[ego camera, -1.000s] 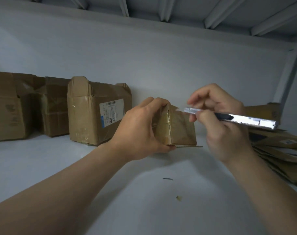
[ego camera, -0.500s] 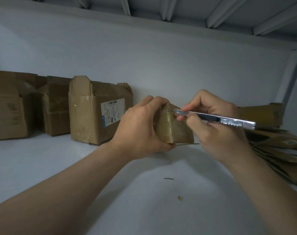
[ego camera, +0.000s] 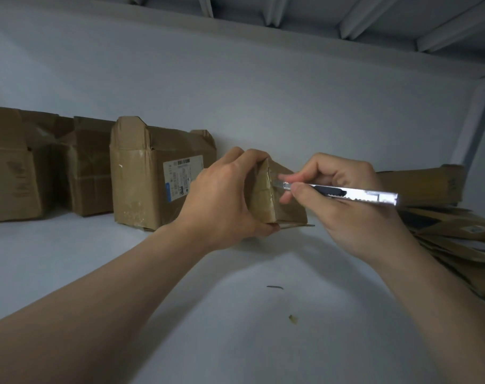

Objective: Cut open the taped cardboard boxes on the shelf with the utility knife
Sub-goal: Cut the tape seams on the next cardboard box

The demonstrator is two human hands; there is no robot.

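Note:
A small taped cardboard box (ego camera: 263,199) stands on the white shelf (ego camera: 235,314) in the middle. My left hand (ego camera: 222,200) grips it from the left, fingers curled over its top edge and thumb at its base. My right hand (ego camera: 343,206) holds a silver utility knife (ego camera: 343,193) like a pen. The knife's tip touches the taped corner edge of the small box near its top.
A larger box with a white label (ego camera: 152,176) stands left of the small one, and two more brown boxes (ego camera: 11,167) sit further left against the wall. Flattened cardboard (ego camera: 457,239) is piled at the right. Small scraps (ego camera: 274,286) lie on the shelf.
My right hand has moved the knife left and down until its tip reached the taped edge of the small box. My left hand has kept its grip.

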